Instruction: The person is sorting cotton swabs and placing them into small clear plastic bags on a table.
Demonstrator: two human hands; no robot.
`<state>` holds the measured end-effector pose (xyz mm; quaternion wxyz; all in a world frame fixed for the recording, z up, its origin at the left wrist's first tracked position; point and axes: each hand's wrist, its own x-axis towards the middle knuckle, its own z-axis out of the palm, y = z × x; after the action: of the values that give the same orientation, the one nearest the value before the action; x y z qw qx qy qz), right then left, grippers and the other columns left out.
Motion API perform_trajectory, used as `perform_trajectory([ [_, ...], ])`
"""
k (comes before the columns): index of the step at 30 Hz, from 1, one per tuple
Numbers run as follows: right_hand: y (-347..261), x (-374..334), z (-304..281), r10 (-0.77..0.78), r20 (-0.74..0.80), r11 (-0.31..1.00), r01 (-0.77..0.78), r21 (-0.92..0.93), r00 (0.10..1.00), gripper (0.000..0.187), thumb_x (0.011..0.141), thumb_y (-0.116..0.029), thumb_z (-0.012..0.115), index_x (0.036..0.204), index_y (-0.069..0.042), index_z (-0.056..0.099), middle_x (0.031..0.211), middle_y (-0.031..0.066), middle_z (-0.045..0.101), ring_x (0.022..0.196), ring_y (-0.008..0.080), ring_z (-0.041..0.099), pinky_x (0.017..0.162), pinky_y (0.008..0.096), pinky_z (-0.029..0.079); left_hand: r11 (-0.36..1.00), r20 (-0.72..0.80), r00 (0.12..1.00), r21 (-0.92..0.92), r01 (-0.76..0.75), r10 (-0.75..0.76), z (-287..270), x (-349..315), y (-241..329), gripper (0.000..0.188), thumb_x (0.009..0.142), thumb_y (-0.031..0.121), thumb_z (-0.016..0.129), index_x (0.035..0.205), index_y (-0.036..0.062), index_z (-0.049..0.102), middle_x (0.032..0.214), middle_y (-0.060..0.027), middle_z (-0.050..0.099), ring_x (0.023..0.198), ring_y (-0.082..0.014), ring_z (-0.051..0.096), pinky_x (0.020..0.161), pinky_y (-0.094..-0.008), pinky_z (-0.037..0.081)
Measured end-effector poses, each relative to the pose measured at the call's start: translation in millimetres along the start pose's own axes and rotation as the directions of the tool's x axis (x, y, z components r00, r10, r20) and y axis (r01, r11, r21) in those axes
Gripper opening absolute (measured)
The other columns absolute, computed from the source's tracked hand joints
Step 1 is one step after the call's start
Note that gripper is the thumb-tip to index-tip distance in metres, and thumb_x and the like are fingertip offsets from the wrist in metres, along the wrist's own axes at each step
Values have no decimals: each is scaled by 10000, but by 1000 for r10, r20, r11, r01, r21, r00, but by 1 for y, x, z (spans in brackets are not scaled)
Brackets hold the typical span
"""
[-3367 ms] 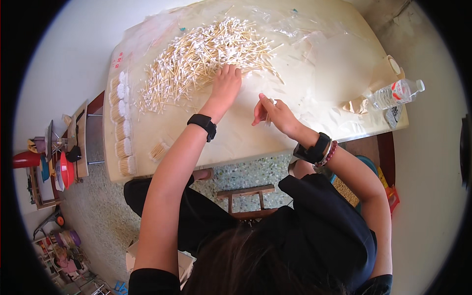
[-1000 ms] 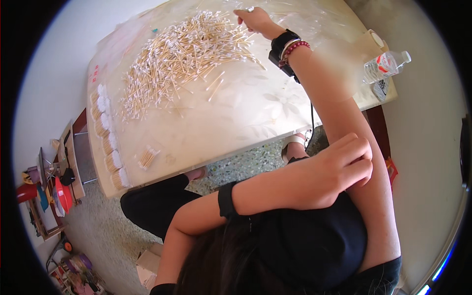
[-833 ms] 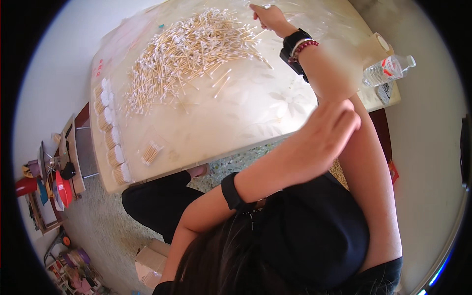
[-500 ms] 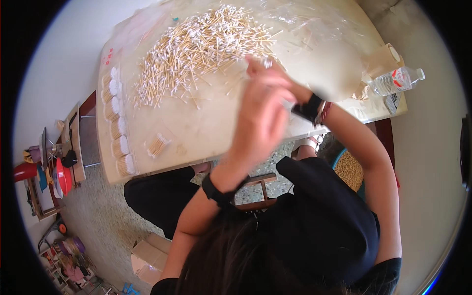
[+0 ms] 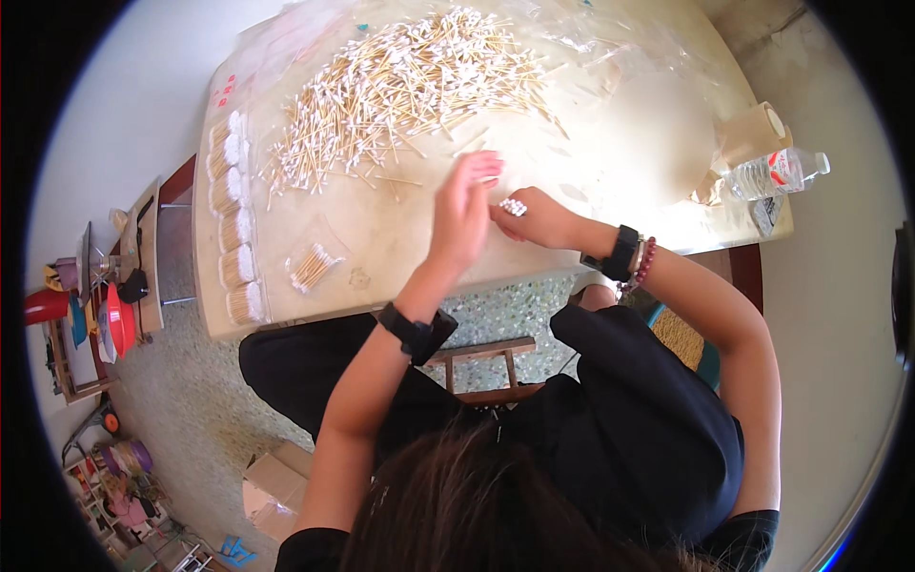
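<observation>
A bundle of cotton swabs (image 5: 513, 207) pokes out of my right hand (image 5: 545, 219), its white tips facing up and the fingers wrapped round the sticks. Close on its left is my left hand (image 5: 462, 212), slightly blurred, fingers stretched out and bent over at the tips; I see nothing in it. Beyond both hands lies a big loose heap of cotton swabs (image 5: 410, 91) with wooden sticks and white ends. A small clear bag of swabs (image 5: 313, 267) rests near the table's front edge, left of my left hand.
Packed bundles of swabs (image 5: 234, 229) line the table's left edge. At the right stand a clear plastic bottle (image 5: 774, 172) and a brown roll (image 5: 753, 132). Clear plastic film (image 5: 610, 43) covers the far side. A wooden stool (image 5: 491, 362) is below the table (image 5: 419, 243).
My hands have drawn back from the heap's edge toward me and moved a little apart. The swab bundle in my right hand now shows clearly. My left hand has shifted left.
</observation>
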<state>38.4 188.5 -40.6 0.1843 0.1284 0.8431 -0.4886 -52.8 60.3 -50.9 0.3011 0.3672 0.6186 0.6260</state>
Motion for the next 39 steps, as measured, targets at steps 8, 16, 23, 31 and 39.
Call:
perform_trajectory([
  [8, 18, -10, -6, 126, -213, 992, -117, 55, 969, 474, 880, -416, 551, 671, 6, 601, 572, 133, 570, 521, 220, 519, 551, 379, 426, 884, 30, 990, 446, -138, 140, -25, 58, -58, 272, 839, -38, 376, 997, 2, 594, 993, -94, 614, 964, -203, 590, 871, -308, 446],
  [16, -3, -9, -14, 88, -106, 975, -108, -196, 990, 408, 866, -387, 569, 778, 3, 645, 730, 194, 638, 666, 331, 607, 633, 405, 462, 997, 24, 1000, 83, 5, -7, -28, 22, -12, 206, 900, 38, 499, 1090, 14, 577, 1106, -83, 610, 1079, -168, 554, 929, -300, 427],
  [23, 3, 14, 3, -116, 30, 991, 118, -64, 993, 320, 774, -262, 685, 967, -14, 621, 937, 191, 648, 846, 326, 620, 760, 380, 487, 944, 32, 976, 249, -217, 216, -1, -36, 4, 300, 823, 25, 658, 1120, 17, 619, 1130, -102, 614, 1045, -170, 588, 893, -300, 483],
  [31, 7, 17, 7, -54, 35, 998, 54, 13, 998, 469, 674, -212, 720, 1082, -56, 548, 883, 175, 641, 835, 288, 630, 727, 372, 491, 996, -201, 976, 13, 86, -82, -3, -46, -24, 155, 846, 13, 643, 993, -32, 664, 949, -88, 674, 853, -141, 648, 749, -241, 537],
  [39, 2, -6, 3, -375, -242, 888, 272, -372, 895, 475, 733, -103, 625, 1192, -47, 515, 1242, 167, 521, 1118, 308, 512, 929, 388, 428, 979, -369, 915, -177, 103, -163, -9, -28, -46, 174, 831, 45, 675, 952, -80, 667, 855, -99, 689, 784, -107, 644, 709, -217, 513],
])
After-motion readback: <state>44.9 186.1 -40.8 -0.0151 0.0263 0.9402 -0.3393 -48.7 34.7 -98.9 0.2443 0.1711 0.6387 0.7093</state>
